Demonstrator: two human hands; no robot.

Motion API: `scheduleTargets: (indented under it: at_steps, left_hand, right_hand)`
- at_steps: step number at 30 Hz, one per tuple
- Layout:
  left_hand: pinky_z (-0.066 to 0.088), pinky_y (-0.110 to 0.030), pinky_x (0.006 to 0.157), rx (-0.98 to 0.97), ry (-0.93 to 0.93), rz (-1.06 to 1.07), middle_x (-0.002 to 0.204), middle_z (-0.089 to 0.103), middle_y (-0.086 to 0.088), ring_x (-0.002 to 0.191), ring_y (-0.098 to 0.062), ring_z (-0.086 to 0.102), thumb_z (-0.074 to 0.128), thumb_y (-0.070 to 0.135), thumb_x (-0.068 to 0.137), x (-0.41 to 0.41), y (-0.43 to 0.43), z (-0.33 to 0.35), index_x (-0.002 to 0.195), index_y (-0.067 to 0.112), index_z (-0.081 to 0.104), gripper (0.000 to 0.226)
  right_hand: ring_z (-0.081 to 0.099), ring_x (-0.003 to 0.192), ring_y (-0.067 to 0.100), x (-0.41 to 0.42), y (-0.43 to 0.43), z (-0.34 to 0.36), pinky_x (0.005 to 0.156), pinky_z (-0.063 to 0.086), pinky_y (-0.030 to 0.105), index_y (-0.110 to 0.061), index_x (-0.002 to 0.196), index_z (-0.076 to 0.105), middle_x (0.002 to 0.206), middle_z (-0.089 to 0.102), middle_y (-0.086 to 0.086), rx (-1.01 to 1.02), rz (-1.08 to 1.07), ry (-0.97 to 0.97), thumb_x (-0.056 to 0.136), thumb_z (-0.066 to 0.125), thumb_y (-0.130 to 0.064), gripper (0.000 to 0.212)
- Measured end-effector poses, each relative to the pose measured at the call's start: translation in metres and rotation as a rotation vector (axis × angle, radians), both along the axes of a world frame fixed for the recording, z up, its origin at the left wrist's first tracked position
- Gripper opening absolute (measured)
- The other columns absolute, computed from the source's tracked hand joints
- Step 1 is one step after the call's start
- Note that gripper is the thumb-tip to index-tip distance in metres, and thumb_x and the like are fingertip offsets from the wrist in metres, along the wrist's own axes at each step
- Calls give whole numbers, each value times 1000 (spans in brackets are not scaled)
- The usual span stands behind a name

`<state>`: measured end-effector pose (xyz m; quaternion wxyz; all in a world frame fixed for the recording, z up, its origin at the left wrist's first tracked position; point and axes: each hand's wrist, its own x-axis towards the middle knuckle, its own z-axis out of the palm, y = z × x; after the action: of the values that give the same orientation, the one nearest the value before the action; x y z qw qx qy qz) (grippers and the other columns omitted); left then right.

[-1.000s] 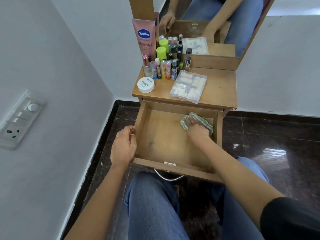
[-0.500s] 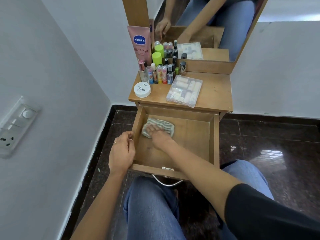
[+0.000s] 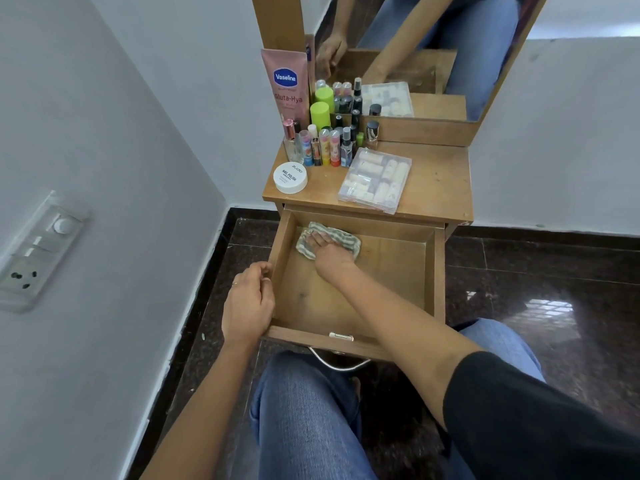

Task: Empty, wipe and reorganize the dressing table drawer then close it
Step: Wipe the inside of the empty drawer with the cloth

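The bench (image 3: 440, 178) is standing in a corner with its drawer (image 3: 381, 282) hanging open below. A clear box (image 3: 375, 180) and a pink tube (image 3: 289, 84) are sitting on top. The left hand (image 3: 247, 303) is gripping the drawer's left wall. The right hand (image 3: 329, 252), fingers flat, is pressing a striped cloth (image 3: 346, 240) into the drawer's far left corner. A white jar (image 3: 290, 177) is sitting by the bench's left edge.

I log cloth (image 3: 348, 242): grey-green and white stripes | drawer (image 3: 388, 282): light brown wood grain | tube (image 3: 287, 88): pink, blue oval logo | jar (image 3: 290, 177): white, black lettering | cylinder (image 3: 320, 114): lime green | floor (image 3: 519, 271): dark speckled | jeans (image 3: 304, 427): blue | sleeve (image 3: 526, 417): black
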<state>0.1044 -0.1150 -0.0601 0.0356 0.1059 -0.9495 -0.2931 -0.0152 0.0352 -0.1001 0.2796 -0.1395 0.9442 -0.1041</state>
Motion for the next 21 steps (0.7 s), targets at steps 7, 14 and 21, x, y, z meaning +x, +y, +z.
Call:
scheduleTargets:
  at_steps: [7,14,21]
  left_hand:
    - [51,-41,87,-5,-2,-3,118,65,-1,112,-19,57,43,14,98,0,-2,-4,128,16,58,33]
    - [51,-41,86,-11,1,-3,119,65,-2,111,-20,58,43,14,98,1,0,-1,128,16,58,33]
    - [49,-39,86,-35,-9,-15,121,65,-3,114,-22,56,44,13,98,0,3,1,130,14,57,34]
  right_hand:
    - [-4,148,16,17,61,-3,116,21,44,-20,152,-10,158,-17,-10,68,-192,-35,93,30,1,74]
    - [28,141,32,46,107,-2,100,41,43,-2,150,-4,160,5,16,154,-482,17,96,29,2,64]
    - [-9,146,32,69,80,0,118,9,41,6,145,-15,157,-15,19,143,-486,-4,95,25,6,64]
